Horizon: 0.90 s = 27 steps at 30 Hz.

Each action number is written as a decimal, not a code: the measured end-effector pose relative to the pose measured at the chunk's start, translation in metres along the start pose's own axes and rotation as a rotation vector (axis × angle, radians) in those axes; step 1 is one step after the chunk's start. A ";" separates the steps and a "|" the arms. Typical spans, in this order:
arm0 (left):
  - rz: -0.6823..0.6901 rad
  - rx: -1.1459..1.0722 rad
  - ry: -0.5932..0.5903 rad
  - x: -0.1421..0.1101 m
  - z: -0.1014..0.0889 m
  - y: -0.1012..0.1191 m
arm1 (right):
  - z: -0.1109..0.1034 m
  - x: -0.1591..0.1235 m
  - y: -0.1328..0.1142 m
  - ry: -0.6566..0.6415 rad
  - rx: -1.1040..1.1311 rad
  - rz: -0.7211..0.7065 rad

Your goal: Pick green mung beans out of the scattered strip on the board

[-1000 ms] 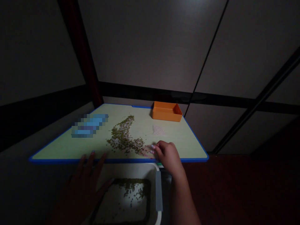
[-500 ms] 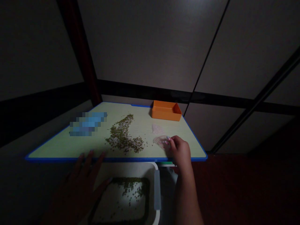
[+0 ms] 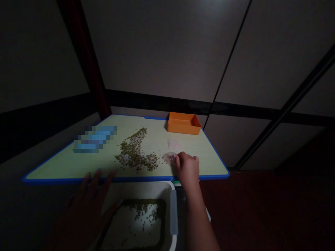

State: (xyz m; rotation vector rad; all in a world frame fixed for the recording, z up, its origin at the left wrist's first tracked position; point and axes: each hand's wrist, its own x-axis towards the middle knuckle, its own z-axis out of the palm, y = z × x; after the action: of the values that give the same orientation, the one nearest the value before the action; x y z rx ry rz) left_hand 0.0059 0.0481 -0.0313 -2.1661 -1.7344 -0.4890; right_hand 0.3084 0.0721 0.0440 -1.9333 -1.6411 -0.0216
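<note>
A pale green table (image 3: 78, 165) with a blue rim carries a spread of small green beans mixed with white grains (image 3: 134, 153). My right hand (image 3: 187, 169) rests on the table just right of the beans, fingers curled, its fingertips touching a small heap of white grains (image 3: 169, 157). A second patch of white grains (image 3: 174, 143) lies a little farther back. My left hand (image 3: 89, 202) is spread flat with fingers apart at the table's near edge, beside the left rim of a white tub (image 3: 146, 188) below the table that holds green beans.
An orange box (image 3: 183, 123) stands at the table's far right corner. A blurred blue object (image 3: 94, 139) lies at the far left. Grey wall panels rise behind the table, and a dark red post stands at the left.
My right hand slid a small heap of white grains from the bean pile's edge to the right, then came back a little to the left. The left hand barely moved.
</note>
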 end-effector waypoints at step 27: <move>0.005 0.016 0.015 -0.001 0.001 -0.001 | -0.018 -0.003 0.028 -0.121 0.172 0.042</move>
State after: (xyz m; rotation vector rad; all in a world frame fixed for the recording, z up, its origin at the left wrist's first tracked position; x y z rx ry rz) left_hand 0.0048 0.0480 -0.0324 -2.1501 -1.7190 -0.4876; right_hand 0.3391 0.0600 0.0457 -1.8680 -1.6217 0.2494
